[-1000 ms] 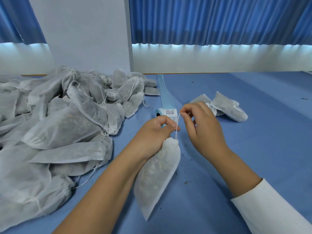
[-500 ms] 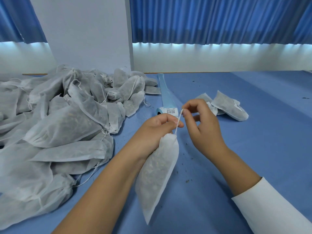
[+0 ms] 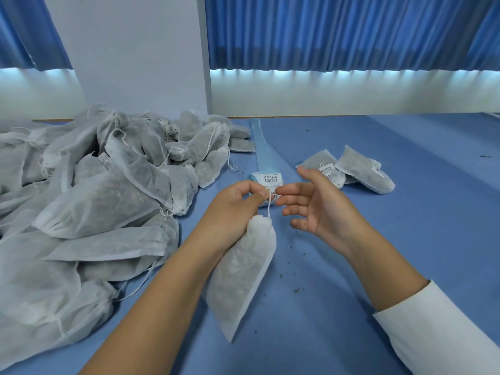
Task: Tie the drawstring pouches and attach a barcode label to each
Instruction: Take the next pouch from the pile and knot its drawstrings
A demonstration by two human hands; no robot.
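Left grip point(image 3: 232, 209) clenched on pouch point(image 3: 240, 272) neck, pinching its string point(image 3: 269, 209), just in front of label roll point(image 3: 266, 177). Right grip point(image 3: 319, 209) released, fingers spread, right of roll. Pouch pile point(image 3: 94, 207) edge lies left of roll; two labelled pouches point(image 3: 359, 171) right, bench point(image 3: 405, 239) surface beyond.

left hand point(image 3: 235, 209): fingers curled, pinching | right hand point(image 3: 322, 209): fingers straight, spread

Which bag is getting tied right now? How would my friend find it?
Start at the big heap of pouches on the left of the blue table, then look just right of it. There the left hand grips one pouch by its gathered neck, a white string sticking up. It is the only pouch in a hand; all others lie on the table.
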